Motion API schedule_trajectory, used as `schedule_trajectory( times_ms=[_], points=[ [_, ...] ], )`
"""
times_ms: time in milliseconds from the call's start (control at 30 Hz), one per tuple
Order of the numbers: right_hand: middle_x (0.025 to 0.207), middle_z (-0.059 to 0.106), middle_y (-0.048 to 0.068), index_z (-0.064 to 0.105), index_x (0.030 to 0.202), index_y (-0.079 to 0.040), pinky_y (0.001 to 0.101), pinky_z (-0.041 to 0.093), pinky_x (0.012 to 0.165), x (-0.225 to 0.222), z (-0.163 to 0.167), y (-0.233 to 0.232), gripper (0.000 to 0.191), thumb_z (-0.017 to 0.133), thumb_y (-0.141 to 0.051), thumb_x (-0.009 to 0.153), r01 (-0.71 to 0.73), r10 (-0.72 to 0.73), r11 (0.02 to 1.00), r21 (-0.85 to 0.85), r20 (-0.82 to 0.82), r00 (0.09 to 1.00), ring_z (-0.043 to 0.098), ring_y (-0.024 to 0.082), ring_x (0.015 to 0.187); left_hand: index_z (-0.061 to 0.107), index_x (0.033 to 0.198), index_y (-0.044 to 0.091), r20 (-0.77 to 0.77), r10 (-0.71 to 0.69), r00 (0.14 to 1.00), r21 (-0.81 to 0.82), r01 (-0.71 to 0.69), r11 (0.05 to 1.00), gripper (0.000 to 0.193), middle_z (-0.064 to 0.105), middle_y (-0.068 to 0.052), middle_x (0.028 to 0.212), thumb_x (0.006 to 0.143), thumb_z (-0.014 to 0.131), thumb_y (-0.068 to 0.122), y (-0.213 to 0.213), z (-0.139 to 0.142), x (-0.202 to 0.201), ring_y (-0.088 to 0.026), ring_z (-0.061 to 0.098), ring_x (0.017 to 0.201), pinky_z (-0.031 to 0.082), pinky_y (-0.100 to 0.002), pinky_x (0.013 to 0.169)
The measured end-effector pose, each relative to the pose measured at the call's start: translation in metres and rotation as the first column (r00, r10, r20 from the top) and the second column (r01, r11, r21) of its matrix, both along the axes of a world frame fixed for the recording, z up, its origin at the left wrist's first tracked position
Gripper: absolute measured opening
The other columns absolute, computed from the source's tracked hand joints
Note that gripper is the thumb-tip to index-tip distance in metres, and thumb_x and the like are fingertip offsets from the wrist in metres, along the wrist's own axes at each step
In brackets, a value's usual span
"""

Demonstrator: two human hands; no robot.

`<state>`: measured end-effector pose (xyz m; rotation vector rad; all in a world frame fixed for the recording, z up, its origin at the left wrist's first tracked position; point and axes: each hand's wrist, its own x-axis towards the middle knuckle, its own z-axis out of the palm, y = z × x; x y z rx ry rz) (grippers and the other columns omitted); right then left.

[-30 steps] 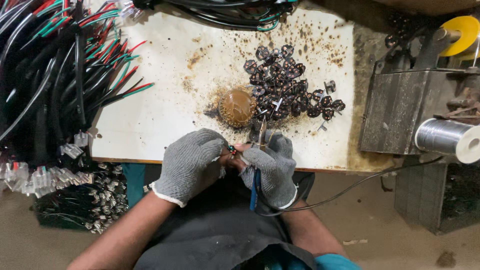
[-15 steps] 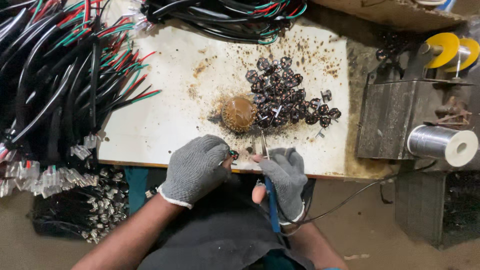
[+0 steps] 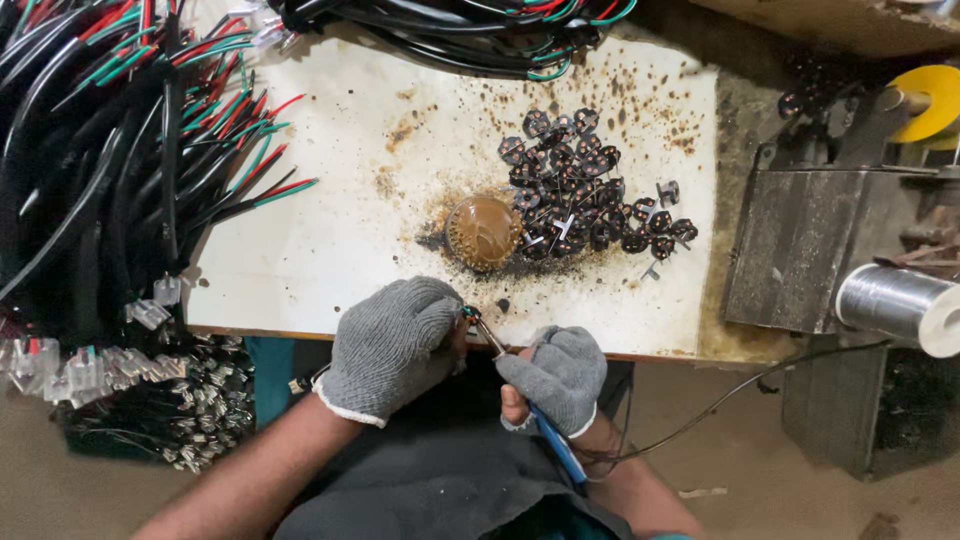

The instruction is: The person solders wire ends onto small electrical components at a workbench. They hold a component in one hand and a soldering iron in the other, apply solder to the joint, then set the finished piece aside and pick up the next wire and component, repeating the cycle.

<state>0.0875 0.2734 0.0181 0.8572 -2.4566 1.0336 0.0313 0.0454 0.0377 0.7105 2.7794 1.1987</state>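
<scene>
Soldering iron [image 3: 520,385]: held in the right hand at the near edge of the desk, its blue handle running back toward the person's lap, its metal tip angled up and left to meet the left hand.
Right hand [image 3: 556,376]: gloved in grey knit, fingers curled shut around the iron's handle like a pen grip.
Left hand [image 3: 392,342]: also gloved, closed into a loose fist just left of the iron's tip; it seems to pinch something small at the fingertips, too tiny to make out.
Step in hand: I would judge this to be a solder joint being made, tip pressed to a small part held in the left hand's fingers.
Next move: to my eye it calls for a steady tip and a firm pinch, since the joint sits right against the glove.
Round brown pot [image 3: 483,231]: just beyond the iron's tip on the desk, filled with a brownish mass, likely flux or resin, with dark spatter around it.
Black parts pile [image 3: 590,200]: loose on the desk, touching the pot's right side, in no container.
Desk [image 3: 330,230]: white top, stained brown, beyond the iron.
Wire bundles [image 3: 110,150]: black, red and green, far left of the iron.
Solder spool [image 3: 895,305]: silver, well to the right of the iron.
</scene>
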Motion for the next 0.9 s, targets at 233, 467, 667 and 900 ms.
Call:
schedule_trajectory(
  times_ms=[233, 467, 667, 900],
  points=[
    [0.078, 0.061, -0.003, 0.073, 0.103, -0.018, 0.0372, 0.045, 0.057, 0.001, -0.009, 0.006, 0.029, 0.081, -0.029, 0.078, -0.098, 0.103, 0.977, 0.191, -0.015, 0.995, 0.06, 0.02, 0.065, 0.066, 0.087, 0.011, -0.01, -0.014, 1.0, 0.021, 0.014, 1.0, 0.016, 0.068, -0.008, 0.094, 0.077, 0.077, 0.017, -0.002, -0.006, 0.001, -0.03, 0.067, 0.079, 0.053, -0.041, 0.064],
    [0.079, 0.061, -0.004, 0.074, 0.102, -0.019, 0.0367, 0.047, 0.059, 0.004, -0.011, 0.006, 0.028, 0.081, -0.033, 0.079, -0.099, 0.106, 0.975, 0.199, -0.027, 0.994, 0.06, 0.02, 0.066, 0.067, 0.089, 0.01, -0.02, -0.015, 1.0, 0.039, 0.015, 0.999, 0.017, 0.069, -0.009, 0.095, 0.077, 0.076, 0.017, -0.004, -0.004, 0.001, -0.031, 0.067, 0.081, 0.055, -0.042, 0.066],
    [0.077, 0.061, -0.001, 0.074, 0.096, -0.016, 0.0391, 0.048, 0.063, 0.007, -0.009, 0.001, 0.014, 0.072, -0.024, 0.084, -0.013, 0.019, 0.99, 0.142, -0.042, 0.999, 0.061, 0.023, 0.067, 0.066, 0.087, 0.011, -0.024, 0.001, 1.0, 0.031, 0.0, 1.0, 0.013, 0.069, -0.009, 0.094, 0.082, 0.075, 0.019, -0.003, -0.004, 0.004, -0.031, 0.067, 0.081, 0.054, -0.042, 0.067],
    [0.073, 0.061, 0.002, 0.07, 0.092, -0.01, 0.0381, 0.048, 0.064, -0.001, 0.003, -0.006, 0.013, 0.063, -0.021, 0.092, 0.007, -0.006, 0.997, -0.079, 0.01, 1.0, 0.06, 0.024, 0.065, 0.067, 0.087, 0.013, -0.001, -0.008, 1.0, 0.043, 0.008, 0.999, 0.013, 0.069, -0.007, 0.092, 0.085, 0.076, 0.021, -0.004, -0.002, 0.004, -0.03, 0.067, 0.081, 0.054, -0.042, 0.066]
  ],
)
